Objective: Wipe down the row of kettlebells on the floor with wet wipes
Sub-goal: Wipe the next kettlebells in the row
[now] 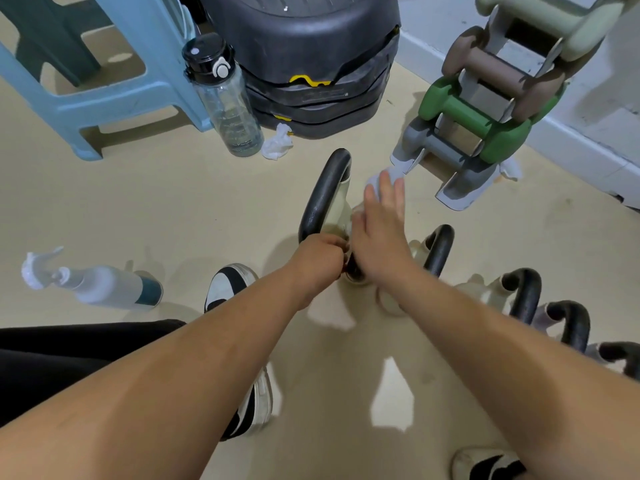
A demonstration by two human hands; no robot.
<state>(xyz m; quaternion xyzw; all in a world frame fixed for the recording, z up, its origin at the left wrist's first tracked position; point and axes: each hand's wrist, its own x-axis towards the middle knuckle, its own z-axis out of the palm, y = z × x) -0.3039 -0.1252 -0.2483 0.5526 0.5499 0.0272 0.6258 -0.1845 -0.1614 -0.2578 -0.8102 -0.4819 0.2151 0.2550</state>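
My left hand [320, 258] grips black loop handle [322, 195] of cream kettlebell [336, 211]: likely heavy, rigid, best hold there; right hand [381, 233] flat, presses limp white wipe [389, 175].

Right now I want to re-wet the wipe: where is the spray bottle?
In the head view, the spray bottle sits on the floor at the far left, just left of the black-and-white shoe.

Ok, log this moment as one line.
step: wiping | left hand: grips black-handled cream kettlebell at handle base | right hand: presses pale wet wipe on it
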